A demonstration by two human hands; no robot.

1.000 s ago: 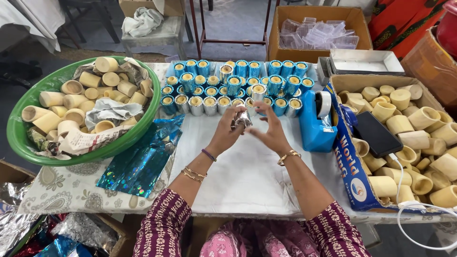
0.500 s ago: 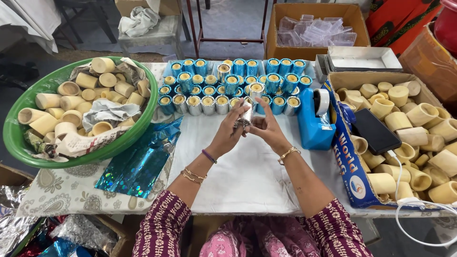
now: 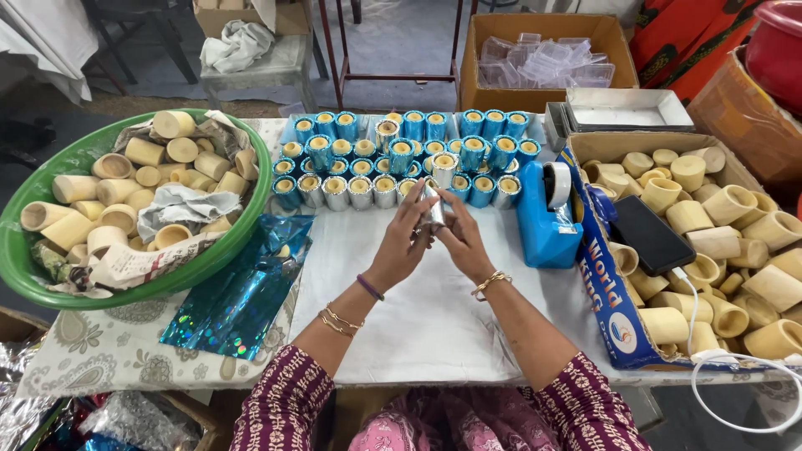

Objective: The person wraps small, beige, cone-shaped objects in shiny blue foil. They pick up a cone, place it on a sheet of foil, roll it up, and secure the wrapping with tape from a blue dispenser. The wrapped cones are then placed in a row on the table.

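Right, nearest me are my patterned maroon sleeves, forearms angled in over the white cloth sheet point(image 3: 434, 309) that covers the table's middle. My left hand point(image 3: 403, 242) and right hand point(image 3: 462, 240) meet above that sheet, fingers curled shut round a small silver-foil-wrapped cup point(image 3: 433, 209) pinched between them; both thumbs and fingertips press on it, so neither hand is open. The cup sits tilted, held off the cloth, just in front of the rows of wrapped cups.

To my left, on the patterned tablecloth, lies a crinkled sheet of shiny blue holographic foil point(image 3: 242, 288), its edge touching the white sheet. Beyond it, a round green plastic basin point(image 3: 25, 276) holds plain cream-coloured cups w/ crumpled newspaper among them.

To my right, just beside the sheet, stands a blue plastic tape dispenser point(image 3: 545, 221). Past that is a blue-sided cardboard box point(image 3: 614, 313) full of more plain cream cups (a black phone point(image 3: 652, 235) lies on top of them, white cable trailing off toward me).

Further out, directly beyond my hands, are approx. three or four rows of blue- and silver-foil-wrapped cups point(image 3: 401, 154) standing upright, packed touching. Farthest back: a brown cardboard carton point(image 3: 476, 58) w/ clear plastic boxes inside, and a shallow grey metal tray point(image 3: 626, 113) beside it.
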